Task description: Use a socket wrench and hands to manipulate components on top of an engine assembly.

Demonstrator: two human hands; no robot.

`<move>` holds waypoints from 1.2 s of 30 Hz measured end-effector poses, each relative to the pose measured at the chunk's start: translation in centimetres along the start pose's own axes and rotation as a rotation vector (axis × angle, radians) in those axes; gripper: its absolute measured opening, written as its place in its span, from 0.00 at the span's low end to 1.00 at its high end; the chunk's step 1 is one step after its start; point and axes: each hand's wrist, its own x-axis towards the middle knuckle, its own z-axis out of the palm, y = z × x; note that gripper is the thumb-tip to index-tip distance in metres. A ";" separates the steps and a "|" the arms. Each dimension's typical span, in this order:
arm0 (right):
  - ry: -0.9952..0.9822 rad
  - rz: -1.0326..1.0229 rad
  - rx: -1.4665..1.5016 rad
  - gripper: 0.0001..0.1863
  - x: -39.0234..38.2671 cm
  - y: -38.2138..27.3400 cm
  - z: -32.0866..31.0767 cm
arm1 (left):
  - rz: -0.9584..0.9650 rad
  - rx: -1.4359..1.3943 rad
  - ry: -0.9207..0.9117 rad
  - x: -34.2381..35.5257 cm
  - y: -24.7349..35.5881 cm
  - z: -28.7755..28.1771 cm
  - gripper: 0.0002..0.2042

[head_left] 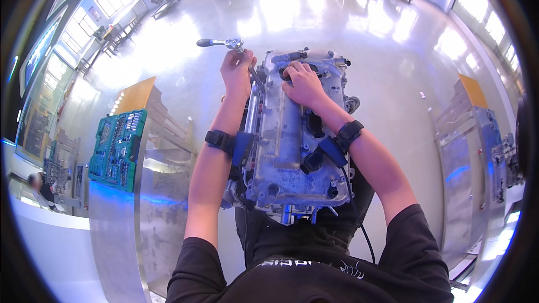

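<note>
An engine (289,134) with a grey valve cover stands upright in front of me. My left hand (238,74) is closed around the upper shaft of a ratchet wrench (220,42) at the engine's far left edge. The ratchet's handle points left above the hand, and its shaft slants down beside the cover. My right hand (304,85) lies on the far part of the valve cover, fingers bent and together over a dark part; what they grip is hidden. Nearer me, black ignition coils (313,125) sit along the cover's right side.
To the left, a green tool case (118,148) with sockets lies open on a metal workbench (163,191). Another bench (457,157) stands at right, with engine parts beyond it. Cables hang from the wrist devices (332,150) beside the engine. Tables and engine stands (161,0) line the far floor.
</note>
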 end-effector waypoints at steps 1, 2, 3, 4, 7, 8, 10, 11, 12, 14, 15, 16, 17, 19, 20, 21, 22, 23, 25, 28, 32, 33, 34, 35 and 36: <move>0.001 -0.002 -0.002 0.15 0.0 -0.1 -0.1 | 0.002 -0.002 0.000 0.1 0.1 0.0 0.09; -0.005 -0.002 0.002 0.15 0.0 -0.3 -0.1 | -0.020 0.080 0.022 0.3 0.1 -0.1 0.10; -0.010 0.002 0.004 0.16 -0.1 -0.3 -0.2 | -0.044 0.161 0.041 0.3 0.2 -0.1 0.11; -0.009 0.004 0.002 0.16 -0.1 -0.2 -0.2 | -0.045 0.158 0.039 0.4 0.2 0.0 0.11; -0.018 0.005 0.010 0.16 -0.1 -0.4 -0.4 | -0.018 0.166 0.013 0.5 0.3 -0.1 0.15; -0.026 0.006 0.012 0.16 0.0 -0.5 -0.5 | -0.010 0.199 0.018 0.6 0.4 -0.2 0.17; -0.034 0.009 0.013 0.16 0.0 -0.3 -0.4 | -0.005 0.231 0.022 0.6 0.5 -0.2 0.18; -0.020 0.002 0.009 0.16 0.0 -0.2 -0.4 | 0.007 0.250 -0.024 0.6 0.6 -0.3 0.17; -0.007 -0.007 0.005 0.16 0.0 -0.2 -0.3 | 0.020 0.269 -0.069 0.6 0.6 -0.4 0.16; -0.005 -0.010 0.012 0.16 0.0 -0.2 -0.2 | 0.048 0.304 -0.110 0.8 0.5 -0.6 0.16; 0.000 -0.011 0.015 0.16 0.0 0.0 -0.2 | 0.076 0.334 -0.156 0.9 0.4 -0.4 0.15; 0.001 -0.009 0.012 0.16 0.0 0.2 -0.1 | 0.076 0.331 -0.158 0.8 0.3 -0.2 0.15; 0.030 -0.022 0.001 0.16 -0.1 0.2 0.0 | 0.055 0.325 -0.156 0.6 0.1 0.1 0.14; 0.061 -0.037 -0.008 0.16 -0.1 0.2 0.2 | 0.039 0.320 -0.154 0.7 -0.6 0.1 0.12; 0.055 -0.036 -0.006 0.16 -0.1 0.2 0.3 | 0.023 0.091 -0.212 0.7 -1.1 0.0 0.11; 0.046 -0.033 -0.002 0.16 -0.1 -0.1 0.2 | 0.004 -0.137 -0.266 0.6 -1.3 0.0 0.10; 0.047 -0.032 -0.001 0.16 0.0 -0.3 0.1 | 0.003 -0.136 -0.267 0.6 -1.3 -0.2 0.10; -0.042 0.046 0.097 0.15 0.2 -0.6 0.0 | -0.019 -0.226 -0.298 0.6 -1.2 -0.5 0.10; 0.009 0.018 0.147 0.15 -0.1 0.4 0.5 | -0.053 -0.328 -0.337 -0.1 -0.9 0.6 0.11; 0.109 -0.037 0.095 0.15 -0.1 0.0 0.0 | -0.020 -0.142 -0.264 -0.6 -0.8 1.1 0.10; 0.071 -0.013 0.123 0.15 0.0 -0.5 0.1 | 0.043 -0.078 -0.267 -0.7 -1.1 0.6 0.10; 0.074 -0.013 0.120 0.15 0.0 -0.1 0.3 | 0.057 -0.074 -0.258 -0.6 -1.2 0.7 0.09; 0.064 -0.025 0.090 0.15 0.1 0.3 0.5 | 0.058 -0.076 -0.262 -0.6 -1.2 0.9 0.09; 0.055 -0.036 0.061 0.15 0.1 0.7 0.7 | 0.059 -0.085 -0.248 -0.6 -1.3 1.1 0.09; 0.056 -0.035 0.062 0.15 0.1 0.9 0.9 | 0.057 -0.092 -0.231 -0.7 -1.3 1.1 0.08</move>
